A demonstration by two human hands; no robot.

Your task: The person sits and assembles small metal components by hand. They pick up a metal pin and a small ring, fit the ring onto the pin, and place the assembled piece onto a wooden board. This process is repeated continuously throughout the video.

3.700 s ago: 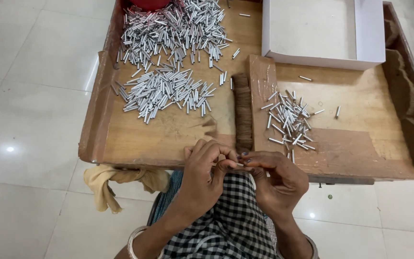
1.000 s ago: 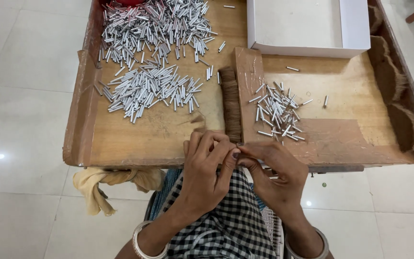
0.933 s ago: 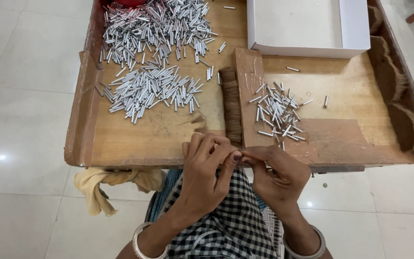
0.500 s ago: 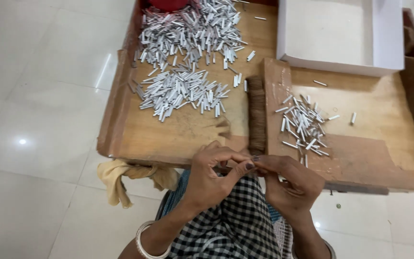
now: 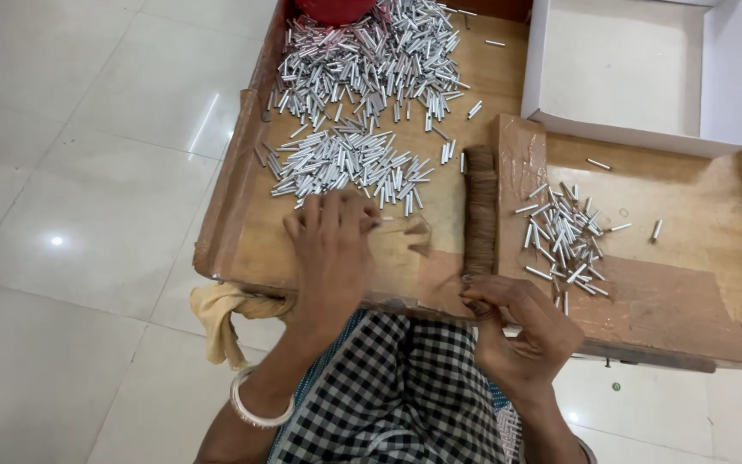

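Wooden tray [image 5: 242,185] over pale tiles: left hand [image 5: 330,245], fingers spread flat and holding nothing, reaches the nearer silver tube pile [image 5: 345,163]; pinch one tube cleanly. Right hand [image 5: 521,331] curls, contents unclear.

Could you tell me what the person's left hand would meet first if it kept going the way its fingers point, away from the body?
Most likely the nearer heap of small silver metal tubes on the wooden tray: the left hand lies flat with fingertips just short of it, though depth is hard to judge.
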